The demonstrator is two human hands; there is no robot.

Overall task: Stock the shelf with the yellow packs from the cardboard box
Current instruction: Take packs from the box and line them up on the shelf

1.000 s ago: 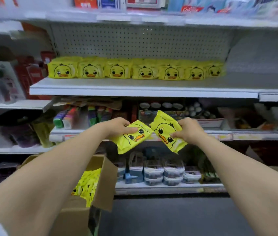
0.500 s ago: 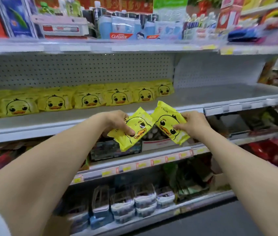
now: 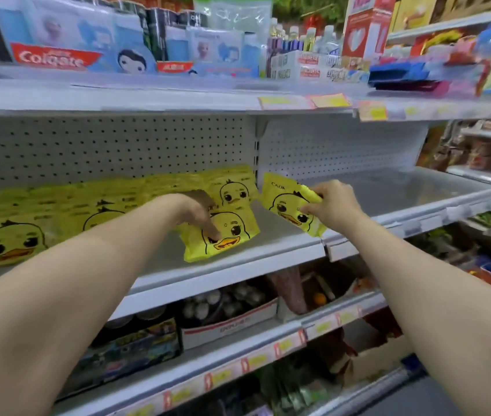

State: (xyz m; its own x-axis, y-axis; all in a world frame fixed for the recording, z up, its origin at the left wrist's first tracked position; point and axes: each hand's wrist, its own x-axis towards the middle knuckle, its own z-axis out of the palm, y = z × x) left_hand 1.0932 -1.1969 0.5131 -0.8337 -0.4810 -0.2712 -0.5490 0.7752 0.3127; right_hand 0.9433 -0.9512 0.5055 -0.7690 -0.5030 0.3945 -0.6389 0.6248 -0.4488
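Both yellow packs have been lifted to the shelf [image 3: 238, 265]: the left pack [image 3: 232, 238] is held low on its board before the stocked row [image 3: 88, 211], gripped by the curled fingers of the left hand [image 3: 199, 214]. The right pack [image 3: 286, 202] is pinched in the right hand [image 3: 332, 204] beside the row's end, so release is judged near. "Colgate" [image 3: 52, 60] is read above; the packs' own lettering is blurred.
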